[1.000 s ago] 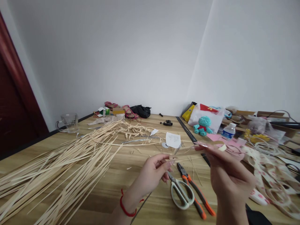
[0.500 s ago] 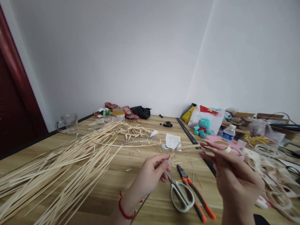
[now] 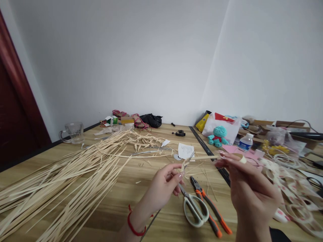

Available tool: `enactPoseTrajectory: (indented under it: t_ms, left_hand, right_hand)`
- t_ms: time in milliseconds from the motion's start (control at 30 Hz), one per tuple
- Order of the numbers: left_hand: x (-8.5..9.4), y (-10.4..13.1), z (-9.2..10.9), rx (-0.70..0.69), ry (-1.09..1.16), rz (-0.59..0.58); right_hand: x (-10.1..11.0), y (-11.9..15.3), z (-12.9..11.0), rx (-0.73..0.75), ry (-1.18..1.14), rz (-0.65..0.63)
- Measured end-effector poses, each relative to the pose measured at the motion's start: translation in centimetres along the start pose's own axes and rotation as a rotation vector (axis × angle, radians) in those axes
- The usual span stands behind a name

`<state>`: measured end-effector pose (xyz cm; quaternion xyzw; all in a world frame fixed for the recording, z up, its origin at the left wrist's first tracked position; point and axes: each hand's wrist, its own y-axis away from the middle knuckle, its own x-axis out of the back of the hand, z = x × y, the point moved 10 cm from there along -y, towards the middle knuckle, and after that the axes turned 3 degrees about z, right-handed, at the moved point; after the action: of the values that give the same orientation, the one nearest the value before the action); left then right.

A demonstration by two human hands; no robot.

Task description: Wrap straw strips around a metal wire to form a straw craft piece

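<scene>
My left hand point(image 3: 164, 183), with a red cord on its wrist, is closed in a pinch at the middle of the view. Between its thumb and forefinger are thin grey wire ends point(image 3: 189, 157) and a folded pale strip point(image 3: 203, 157), which looks like bamboo or straw. To the right, the strip runs nearly level to my right hand point(image 3: 252, 188), whose fingertips are pinched on it. Scissors point(image 3: 185, 193) with pale handles lie under and beside my left hand. Pliers point(image 3: 205, 198) with orange and grey grips lie just right of them.
Long pale strips point(image 3: 73, 171) cover the table's left side. Woven pieces point(image 3: 143, 139) lie behind them. A glass mug point(image 3: 74, 132) stands far left. At right are a turquoise crocheted doll point(image 3: 219, 136), a water bottle point(image 3: 245, 142) and tangled ribbon point(image 3: 287, 188). A written paper point(image 3: 186, 151) lies mid-table.
My right hand's fingers, which were more spread, have come together on the strip and shifted slightly left. My left hand has barely moved and keeps its pinch.
</scene>
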<state>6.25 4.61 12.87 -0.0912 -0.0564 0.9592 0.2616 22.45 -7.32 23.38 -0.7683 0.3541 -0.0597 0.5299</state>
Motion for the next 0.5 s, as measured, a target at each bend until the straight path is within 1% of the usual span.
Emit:
enactPoseTrajectory:
  t_ms: [233,367,500]
  left_hand:
    - [-0.4,0.0,0.1,-0.007,-0.020,-0.009]
    - [-0.5,-0.1,-0.1,-0.006,-0.005,-0.013]
    - [-0.4,-0.1,-0.4,0.000,-0.008,-0.012]
  right_hand:
    - [-0.7,-0.2,-2.0,0.132,0.034,0.045]
    - [-0.5,-0.2,-1.9,0.140,0.014,0.060]
    - [-0.7,-0.1,-2.2,0.166,0.010,0.021]
